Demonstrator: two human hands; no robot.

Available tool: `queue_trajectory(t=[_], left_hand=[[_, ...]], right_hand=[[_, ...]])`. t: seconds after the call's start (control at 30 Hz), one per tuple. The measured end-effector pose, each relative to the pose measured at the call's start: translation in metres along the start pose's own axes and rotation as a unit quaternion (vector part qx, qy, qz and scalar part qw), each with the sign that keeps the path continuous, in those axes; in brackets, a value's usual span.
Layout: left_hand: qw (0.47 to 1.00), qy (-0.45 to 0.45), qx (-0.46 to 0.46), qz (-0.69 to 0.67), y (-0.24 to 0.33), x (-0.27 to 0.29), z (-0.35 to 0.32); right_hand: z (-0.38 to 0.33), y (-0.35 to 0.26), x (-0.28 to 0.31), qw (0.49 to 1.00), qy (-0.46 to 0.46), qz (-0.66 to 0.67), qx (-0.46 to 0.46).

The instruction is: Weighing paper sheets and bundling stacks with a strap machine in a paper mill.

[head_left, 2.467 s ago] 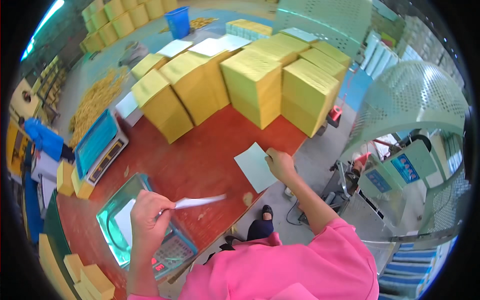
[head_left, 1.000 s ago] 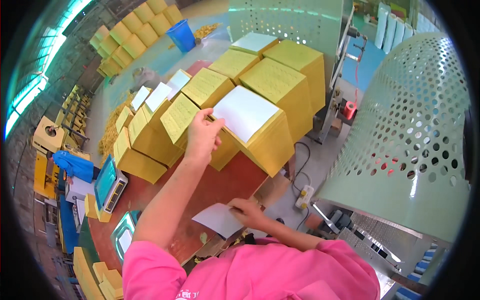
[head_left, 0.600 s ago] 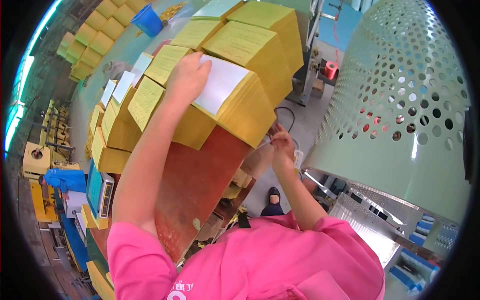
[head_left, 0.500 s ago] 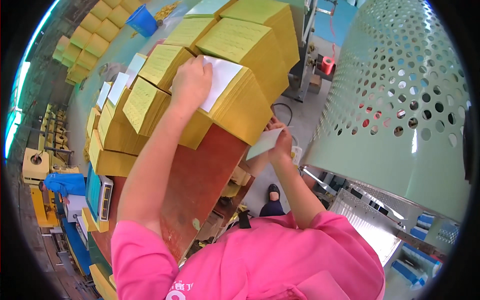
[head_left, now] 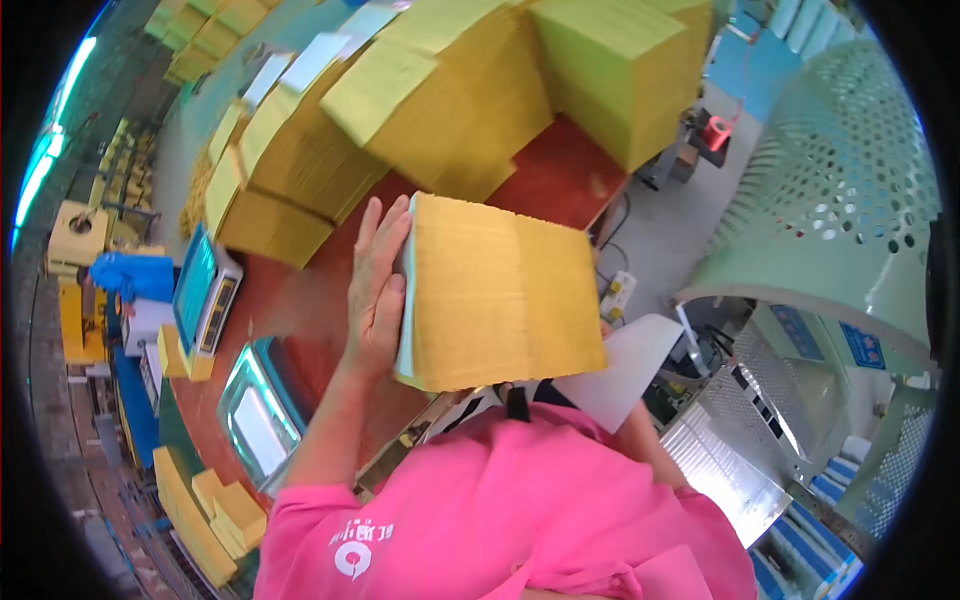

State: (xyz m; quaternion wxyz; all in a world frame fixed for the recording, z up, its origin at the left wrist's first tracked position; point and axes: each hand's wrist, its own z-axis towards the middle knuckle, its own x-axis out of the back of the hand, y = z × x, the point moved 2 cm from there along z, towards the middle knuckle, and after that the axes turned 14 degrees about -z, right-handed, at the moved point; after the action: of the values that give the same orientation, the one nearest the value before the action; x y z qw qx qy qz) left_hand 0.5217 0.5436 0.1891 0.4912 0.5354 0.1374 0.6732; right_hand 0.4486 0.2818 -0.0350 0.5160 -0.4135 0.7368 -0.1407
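A thick stack of yellow paper (head_left: 505, 290) is held up in front of my chest, off the table and turned on its side. My left hand (head_left: 378, 285) presses along its left face, fingers stretched up beside a pale sheet (head_left: 407, 300) that lies against that face. At the opposite side, my right hand (head_left: 606, 328) is mostly hidden behind the stack and a loose white sheet (head_left: 630, 368); only a bit of skin shows at the stack's edge. The white sheet sticks out to the right below the stack, over my right forearm.
More yellow paper stacks (head_left: 450, 90) stand on the red table (head_left: 565, 175), some topped with white sheets. Two scales, one teal-topped (head_left: 200, 290) and one with a shiny top (head_left: 262, 415), sit at left. A green perforated machine guard (head_left: 850, 200) rises at right. Someone in blue (head_left: 130, 272) works far left.
The yellow stack has come off the table and toward my chest, tipped onto its side between my hands. Bare red tabletop now shows where it stood. The view has shifted, revealing the second scale.
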Motion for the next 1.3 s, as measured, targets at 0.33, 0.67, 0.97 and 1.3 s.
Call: queue_trajectory(t=[0.33,0.67,0.97,1.3], left_hand=[[0.983,0.15,0.076,-0.079,-0.087,-0.003,-0.137],[0.838,0.223,0.213,-0.451,-0.099,0.015,-0.149],[0.84,0.195,0.314,-0.398,-0.107,0.023,-0.147],[0.772,0.144,0.409,-0.465,-0.097,0.027,-0.137]], right_hand=[[0.011,-0.056,-0.053,0.968,-0.239,0.035,-0.073],[0.039,-0.055,-0.081,0.977,-0.014,-0.211,-0.002],[0.046,-0.03,-0.072,0.865,0.096,-0.478,0.116],[0.026,-0.042,-0.098,0.729,0.131,-0.605,0.292]])
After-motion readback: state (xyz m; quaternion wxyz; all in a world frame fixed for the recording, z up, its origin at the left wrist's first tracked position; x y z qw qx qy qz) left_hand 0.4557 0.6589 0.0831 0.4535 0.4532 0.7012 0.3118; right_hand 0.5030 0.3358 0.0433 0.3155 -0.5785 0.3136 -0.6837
